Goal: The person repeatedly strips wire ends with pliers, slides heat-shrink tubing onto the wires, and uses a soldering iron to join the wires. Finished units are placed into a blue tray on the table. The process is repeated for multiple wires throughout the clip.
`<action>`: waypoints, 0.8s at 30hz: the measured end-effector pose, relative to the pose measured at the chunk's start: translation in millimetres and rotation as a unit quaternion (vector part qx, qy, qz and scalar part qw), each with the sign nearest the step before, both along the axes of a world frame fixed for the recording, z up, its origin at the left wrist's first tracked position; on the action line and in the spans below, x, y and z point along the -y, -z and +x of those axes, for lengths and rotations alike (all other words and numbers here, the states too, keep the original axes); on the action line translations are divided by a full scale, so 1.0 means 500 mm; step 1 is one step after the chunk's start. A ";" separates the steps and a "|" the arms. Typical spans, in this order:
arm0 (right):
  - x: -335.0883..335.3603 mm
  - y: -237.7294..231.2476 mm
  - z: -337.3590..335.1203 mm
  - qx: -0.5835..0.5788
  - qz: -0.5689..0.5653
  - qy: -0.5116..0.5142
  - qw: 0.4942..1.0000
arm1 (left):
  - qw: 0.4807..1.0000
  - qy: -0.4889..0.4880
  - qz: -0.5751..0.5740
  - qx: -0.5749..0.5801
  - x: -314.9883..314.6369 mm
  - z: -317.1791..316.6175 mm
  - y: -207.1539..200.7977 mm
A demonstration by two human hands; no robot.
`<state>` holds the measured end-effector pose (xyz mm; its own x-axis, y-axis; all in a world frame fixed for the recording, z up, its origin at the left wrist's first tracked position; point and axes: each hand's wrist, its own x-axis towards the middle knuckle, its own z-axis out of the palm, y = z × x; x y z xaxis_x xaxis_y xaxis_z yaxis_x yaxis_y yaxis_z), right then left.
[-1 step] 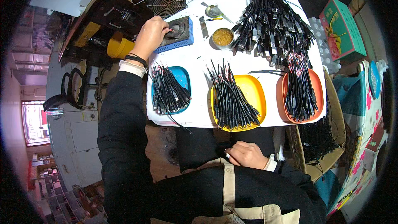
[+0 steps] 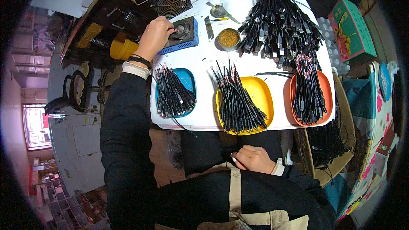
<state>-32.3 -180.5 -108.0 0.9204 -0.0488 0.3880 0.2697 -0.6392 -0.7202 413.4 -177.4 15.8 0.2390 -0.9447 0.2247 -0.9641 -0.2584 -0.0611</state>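
Observation:
My left hand is closed in a pinch over the round dark pot on top of a small blue box. Reddish wire ends of a cable stick out from its fingertips at the pot; the rest of that cable is hidden by the hand. Low in front of my body, my right hand rests on my lap with curled fingers, and whether anything is inside them is hidden. Short black cables with bared reddish ends lie in a blue tray, a yellow tray and an orange tray.
A tin of amber paste stands right of the blue box, near a yellow-and-black knife. A large bundle of black USB cables covers the table's far right. Behind the box is a fan. A cardboard box of cables stands right.

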 end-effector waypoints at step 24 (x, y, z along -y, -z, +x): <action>-0.001 -0.052 -0.015 -0.097 0.099 -0.016 0.990 | 0.957 -0.003 -0.212 -0.199 -0.135 -0.215 -0.137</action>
